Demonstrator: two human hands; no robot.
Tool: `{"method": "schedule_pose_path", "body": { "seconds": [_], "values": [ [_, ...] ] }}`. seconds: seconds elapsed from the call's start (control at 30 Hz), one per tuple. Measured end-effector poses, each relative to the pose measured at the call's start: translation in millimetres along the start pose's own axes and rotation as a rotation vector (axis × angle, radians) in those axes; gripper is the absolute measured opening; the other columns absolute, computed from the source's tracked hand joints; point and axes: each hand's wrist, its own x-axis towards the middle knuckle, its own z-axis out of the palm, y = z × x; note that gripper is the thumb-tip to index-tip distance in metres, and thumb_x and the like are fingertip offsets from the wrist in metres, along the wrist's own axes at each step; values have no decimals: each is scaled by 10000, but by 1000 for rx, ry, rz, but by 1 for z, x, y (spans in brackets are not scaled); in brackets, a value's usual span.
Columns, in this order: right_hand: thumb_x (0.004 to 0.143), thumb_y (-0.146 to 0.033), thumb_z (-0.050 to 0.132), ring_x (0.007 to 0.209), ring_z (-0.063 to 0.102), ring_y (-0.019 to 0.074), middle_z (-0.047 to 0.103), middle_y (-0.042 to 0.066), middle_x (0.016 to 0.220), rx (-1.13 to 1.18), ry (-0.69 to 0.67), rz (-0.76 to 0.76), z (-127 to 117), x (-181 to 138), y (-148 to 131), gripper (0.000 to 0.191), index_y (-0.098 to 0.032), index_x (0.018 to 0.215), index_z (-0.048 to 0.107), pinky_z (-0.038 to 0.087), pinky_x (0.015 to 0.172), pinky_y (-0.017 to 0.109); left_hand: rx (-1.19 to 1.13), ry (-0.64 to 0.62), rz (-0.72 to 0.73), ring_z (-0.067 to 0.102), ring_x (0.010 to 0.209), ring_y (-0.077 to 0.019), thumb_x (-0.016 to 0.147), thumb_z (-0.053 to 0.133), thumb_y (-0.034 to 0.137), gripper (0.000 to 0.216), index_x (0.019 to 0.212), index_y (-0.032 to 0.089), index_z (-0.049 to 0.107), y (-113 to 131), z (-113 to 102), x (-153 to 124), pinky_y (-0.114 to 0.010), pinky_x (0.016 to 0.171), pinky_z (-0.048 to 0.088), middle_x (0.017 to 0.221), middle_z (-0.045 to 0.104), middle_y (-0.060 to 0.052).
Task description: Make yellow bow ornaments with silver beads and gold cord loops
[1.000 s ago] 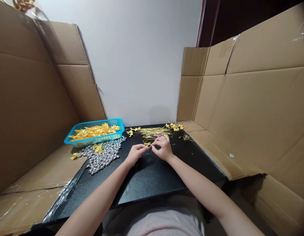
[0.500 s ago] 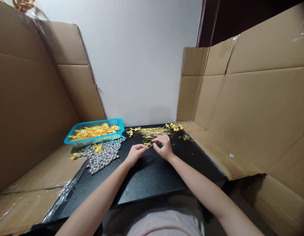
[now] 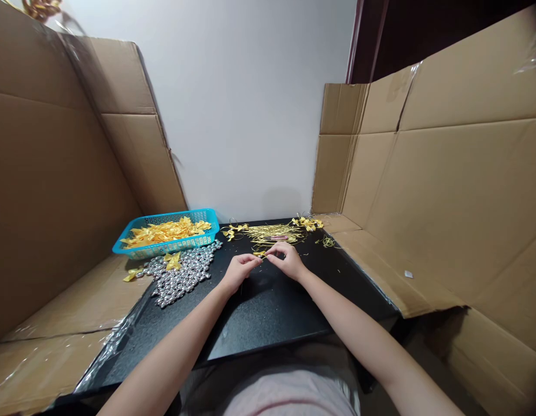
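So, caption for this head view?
Left hand and right hand pinch a yellow bow over a black table, near gold strings, silver beads and blue basket.

No readable text, labels, brands or numbers anywhere. Cardboard panels (image 3: 445, 190) are plain, the blue plastic basket (image 3: 181, 243) is unmarked, and the small yellow bow (image 3: 259, 253) shows nothing legible. The pale tag on the right cardboard is too small to read.

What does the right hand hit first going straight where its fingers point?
The right hand points left at the small yellow bow; right behind it, the left hand. Whether it touches the bow is too small to tell.
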Motion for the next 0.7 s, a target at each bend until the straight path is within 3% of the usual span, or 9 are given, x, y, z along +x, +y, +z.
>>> {"method": "schedule_pose_path", "body": {
  "seconds": [0.7],
  "values": [
    [941, -313, 563, 872, 642, 168, 653, 59, 1044, 170, -7, 121, 3, 0, 7, 200, -156, 1047, 627, 549, 781, 360, -1, -6, -15, 655, 897, -207, 910, 598, 302, 268, 1127, 144, 609, 0, 0, 1, -380, 746, 566, 1108, 648, -73]
  ]
}}
